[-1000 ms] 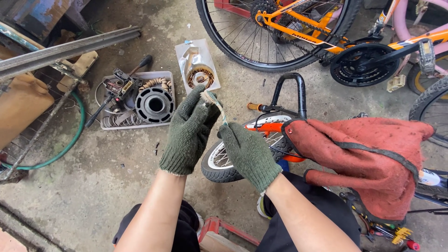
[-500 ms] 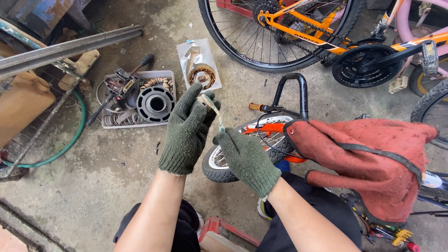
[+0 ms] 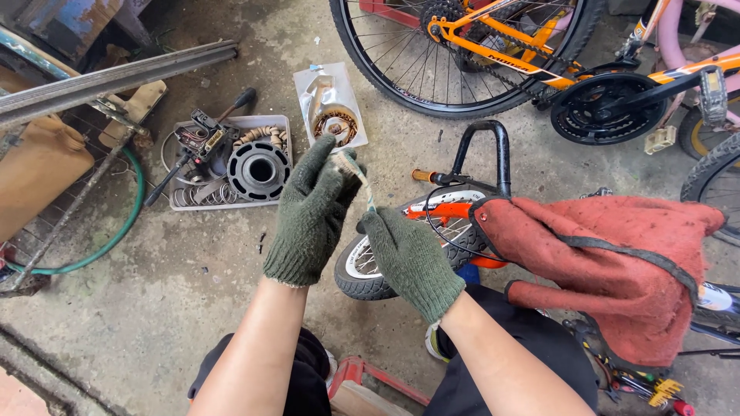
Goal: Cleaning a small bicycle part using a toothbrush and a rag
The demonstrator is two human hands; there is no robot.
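Above the concrete floor [image 3: 177, 270], a pale strip [image 3: 362, 181] runs diagonally, upper end pinched in the left hand [image 3: 312, 212], lower end in the right hand [image 3: 408, 258]; each grip closed on it.

Thin pale strip [image 3: 361, 181], slightly frayed, stretched taut on a slant, upper end left, lower end right
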